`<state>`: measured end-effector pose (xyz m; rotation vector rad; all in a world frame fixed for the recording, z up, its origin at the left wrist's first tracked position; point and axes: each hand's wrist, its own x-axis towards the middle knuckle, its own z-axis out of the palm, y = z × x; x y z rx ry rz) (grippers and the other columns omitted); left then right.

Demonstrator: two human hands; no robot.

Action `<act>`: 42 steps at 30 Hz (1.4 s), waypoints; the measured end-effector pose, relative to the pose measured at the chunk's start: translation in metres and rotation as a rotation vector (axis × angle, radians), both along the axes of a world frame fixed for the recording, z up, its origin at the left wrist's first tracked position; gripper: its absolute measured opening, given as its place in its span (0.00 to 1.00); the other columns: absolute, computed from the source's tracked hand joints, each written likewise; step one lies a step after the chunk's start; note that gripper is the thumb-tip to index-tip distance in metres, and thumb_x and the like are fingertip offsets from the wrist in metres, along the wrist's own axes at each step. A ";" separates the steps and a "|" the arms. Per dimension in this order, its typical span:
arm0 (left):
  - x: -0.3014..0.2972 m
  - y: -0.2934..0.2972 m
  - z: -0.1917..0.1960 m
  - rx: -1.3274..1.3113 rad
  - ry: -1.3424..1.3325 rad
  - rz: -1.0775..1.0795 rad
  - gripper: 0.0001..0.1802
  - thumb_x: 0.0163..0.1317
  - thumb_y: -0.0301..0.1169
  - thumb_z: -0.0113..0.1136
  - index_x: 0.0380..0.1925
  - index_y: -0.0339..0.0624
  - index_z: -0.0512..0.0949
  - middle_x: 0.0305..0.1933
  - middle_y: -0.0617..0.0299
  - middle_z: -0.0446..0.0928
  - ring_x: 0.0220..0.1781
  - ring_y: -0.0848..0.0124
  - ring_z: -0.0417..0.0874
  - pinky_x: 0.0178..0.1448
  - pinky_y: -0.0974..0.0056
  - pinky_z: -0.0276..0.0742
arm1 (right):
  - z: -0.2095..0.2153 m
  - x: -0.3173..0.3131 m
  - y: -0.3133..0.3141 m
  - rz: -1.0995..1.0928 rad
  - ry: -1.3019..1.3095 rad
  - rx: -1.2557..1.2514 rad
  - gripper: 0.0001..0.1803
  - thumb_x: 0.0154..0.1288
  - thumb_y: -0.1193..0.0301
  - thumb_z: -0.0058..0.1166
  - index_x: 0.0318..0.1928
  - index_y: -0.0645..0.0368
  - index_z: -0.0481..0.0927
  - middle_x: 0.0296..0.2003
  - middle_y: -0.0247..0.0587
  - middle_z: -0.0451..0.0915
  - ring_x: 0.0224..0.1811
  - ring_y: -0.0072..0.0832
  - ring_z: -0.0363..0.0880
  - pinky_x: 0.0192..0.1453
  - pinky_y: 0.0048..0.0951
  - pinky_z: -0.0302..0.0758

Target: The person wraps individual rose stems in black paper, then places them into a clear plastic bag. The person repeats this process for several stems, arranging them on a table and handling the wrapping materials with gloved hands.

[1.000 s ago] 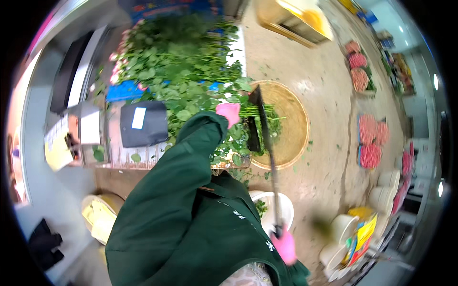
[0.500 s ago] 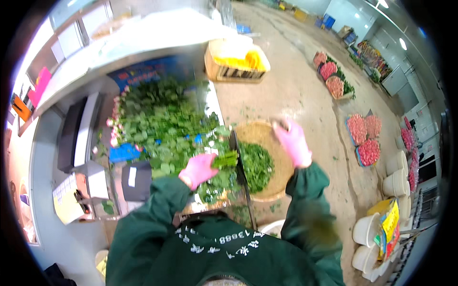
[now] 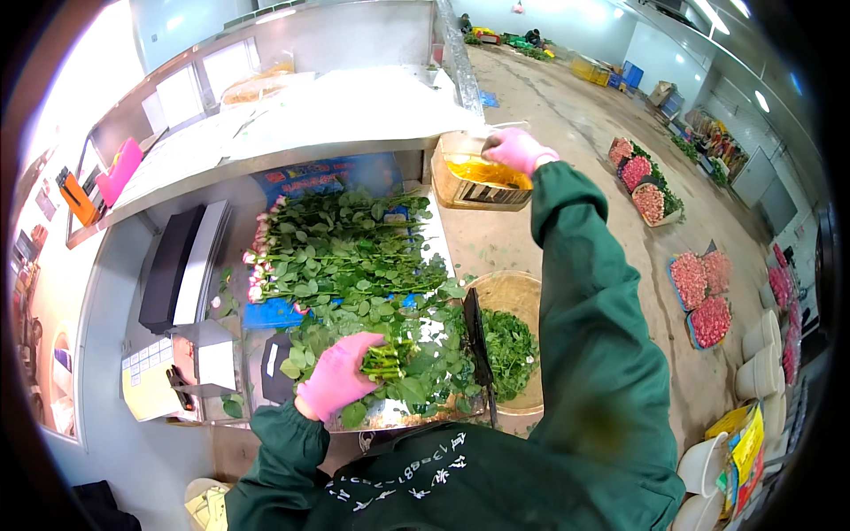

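Note:
My left hand (image 3: 340, 379), in a pink glove, is wrapped round a bunch of green cut flower stems (image 3: 384, 361) just above the near part of the bench. The stem ends point right. My right hand (image 3: 518, 149), in a matching glove, is stretched far forward over the rim of a box (image 3: 485, 195) with thin yellow strands (image 3: 492, 173) inside. Its fingers are pressed together; what they pinch, if anything, is too small to tell. Leafy rose stems (image 3: 354, 257) lie across the bench beyond my left hand, their pale pink blooms (image 3: 257, 265) at the left.
A dark upright blade-like bar (image 3: 476, 338) stands at the bench's right edge. Beside it a round basket (image 3: 522, 292) holds green leaf cuttings (image 3: 509, 354). A white-topped counter (image 3: 354, 111) runs behind. Bundles of pink flowers (image 3: 699, 283) and white buckets (image 3: 704, 465) stand on the floor at right.
My right hand has moved from above the basket forward to the yellow-strand box. My left hand keeps the stems and has shifted slightly left and nearer, away from the dark bar. The view has shifted.

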<state>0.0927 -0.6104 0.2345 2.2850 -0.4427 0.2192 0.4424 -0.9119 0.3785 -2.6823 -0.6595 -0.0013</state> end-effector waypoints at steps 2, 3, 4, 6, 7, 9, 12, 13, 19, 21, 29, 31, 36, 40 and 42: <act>0.001 0.008 0.006 -0.003 0.051 0.012 0.29 0.45 0.29 0.73 0.51 0.43 0.75 0.50 0.52 0.79 0.54 0.53 0.80 0.58 0.57 0.76 | 0.018 -0.015 -0.002 -0.047 0.165 0.300 0.14 0.59 0.64 0.59 0.42 0.58 0.86 0.32 0.35 0.83 0.32 0.24 0.80 0.37 0.26 0.74; 0.001 0.013 0.009 -0.003 0.095 0.022 0.29 0.47 0.30 0.73 0.51 0.43 0.75 0.51 0.52 0.79 0.55 0.53 0.80 0.58 0.57 0.76 | 0.020 -0.021 -0.003 -0.071 0.225 0.456 0.14 0.59 0.64 0.59 0.41 0.59 0.86 0.29 0.31 0.82 0.28 0.18 0.77 0.31 0.22 0.71; 0.004 0.014 0.016 -0.009 0.112 0.016 0.29 0.47 0.31 0.73 0.52 0.43 0.75 0.51 0.52 0.79 0.55 0.53 0.80 0.58 0.57 0.76 | 0.024 -0.020 -0.014 -0.057 0.284 0.523 0.13 0.59 0.65 0.58 0.40 0.58 0.85 0.29 0.29 0.81 0.24 0.14 0.74 0.26 0.18 0.65; 0.010 0.019 0.015 -0.028 0.138 0.005 0.29 0.49 0.33 0.73 0.52 0.42 0.75 0.51 0.52 0.79 0.55 0.54 0.80 0.58 0.58 0.76 | 0.012 -0.020 -0.027 -0.037 0.583 0.752 0.12 0.63 0.66 0.56 0.41 0.59 0.84 0.30 0.29 0.81 0.22 0.12 0.71 0.24 0.15 0.63; 0.011 0.019 0.017 0.021 0.086 0.026 0.29 0.49 0.34 0.73 0.52 0.41 0.74 0.51 0.50 0.80 0.53 0.54 0.81 0.57 0.58 0.77 | 0.011 -0.026 -0.032 -0.027 0.665 0.904 0.12 0.66 0.67 0.53 0.43 0.60 0.83 0.30 0.29 0.80 0.21 0.12 0.70 0.23 0.14 0.62; 0.013 0.033 0.017 0.007 -0.003 -0.007 0.29 0.50 0.34 0.73 0.52 0.39 0.74 0.48 0.49 0.80 0.50 0.52 0.82 0.54 0.58 0.78 | 0.029 -0.091 0.013 -0.138 0.619 1.282 0.19 0.72 0.70 0.45 0.60 0.63 0.74 0.25 0.25 0.76 0.20 0.11 0.69 0.23 0.12 0.65; 0.019 0.046 0.022 -0.007 0.011 -0.094 0.30 0.50 0.34 0.73 0.52 0.37 0.73 0.46 0.46 0.80 0.48 0.51 0.83 0.51 0.58 0.78 | 0.048 -0.159 0.025 0.325 0.579 0.669 0.21 0.69 0.66 0.50 0.61 0.55 0.75 0.28 0.28 0.81 0.26 0.16 0.78 0.28 0.16 0.72; 0.010 0.050 0.030 0.020 0.002 -0.058 0.30 0.49 0.33 0.73 0.52 0.36 0.73 0.46 0.47 0.80 0.48 0.51 0.83 0.52 0.59 0.78 | 0.058 -0.207 0.063 0.154 0.430 0.375 0.20 0.67 0.65 0.52 0.59 0.52 0.76 0.28 0.31 0.82 0.27 0.22 0.80 0.30 0.21 0.74; -0.001 0.062 0.035 -0.058 0.163 -0.148 0.30 0.50 0.32 0.73 0.53 0.36 0.73 0.46 0.48 0.80 0.47 0.51 0.83 0.51 0.58 0.78 | 0.034 -0.286 0.125 0.834 -0.187 -0.131 0.25 0.54 0.58 0.61 0.50 0.58 0.75 0.36 0.45 0.81 0.42 0.45 0.81 0.43 0.43 0.78; -0.008 0.059 0.045 -0.022 0.140 -0.181 0.30 0.50 0.32 0.72 0.52 0.36 0.73 0.45 0.48 0.80 0.47 0.52 0.82 0.51 0.58 0.78 | 0.022 -0.280 0.139 0.782 -0.061 -0.198 0.24 0.54 0.56 0.61 0.45 0.59 0.74 0.38 0.47 0.81 0.45 0.44 0.81 0.44 0.45 0.78; -0.005 0.005 0.025 0.154 0.008 -0.077 0.26 0.49 0.36 0.72 0.48 0.41 0.75 0.42 0.51 0.81 0.48 0.55 0.83 0.52 0.56 0.77 | -0.060 -0.319 0.157 0.893 0.083 0.327 0.13 0.60 0.65 0.55 0.41 0.60 0.80 0.34 0.48 0.81 0.38 0.41 0.82 0.43 0.38 0.80; -0.004 -0.009 -0.005 0.339 0.123 -0.304 0.26 0.48 0.36 0.72 0.46 0.42 0.75 0.41 0.53 0.80 0.47 0.55 0.82 0.52 0.55 0.77 | -0.068 -0.264 0.168 0.862 0.639 0.958 0.13 0.62 0.66 0.52 0.37 0.64 0.81 0.29 0.46 0.81 0.33 0.39 0.83 0.39 0.37 0.82; 0.007 0.002 -0.003 0.128 -0.041 -0.205 0.22 0.47 0.35 0.72 0.43 0.46 0.76 0.39 0.55 0.79 0.45 0.53 0.81 0.51 0.55 0.77 | -0.141 -0.313 0.070 0.017 0.350 0.361 0.14 0.71 0.67 0.44 0.35 0.61 0.80 0.22 0.42 0.79 0.27 0.30 0.81 0.37 0.32 0.81; -0.002 -0.001 -0.034 0.409 0.089 -0.200 0.21 0.52 0.37 0.68 0.44 0.43 0.75 0.41 0.50 0.79 0.43 0.51 0.81 0.49 0.54 0.77 | -0.053 -0.319 0.163 0.770 0.234 0.193 0.18 0.71 0.61 0.43 0.42 0.62 0.80 0.31 0.45 0.82 0.36 0.28 0.83 0.44 0.30 0.81; -0.021 -0.034 -0.032 0.283 0.073 -0.338 0.21 0.50 0.35 0.69 0.43 0.43 0.75 0.39 0.51 0.79 0.43 0.52 0.81 0.49 0.54 0.77 | -0.044 -0.254 0.142 0.340 0.913 0.273 0.21 0.71 0.59 0.42 0.46 0.63 0.80 0.36 0.47 0.83 0.40 0.28 0.84 0.47 0.29 0.80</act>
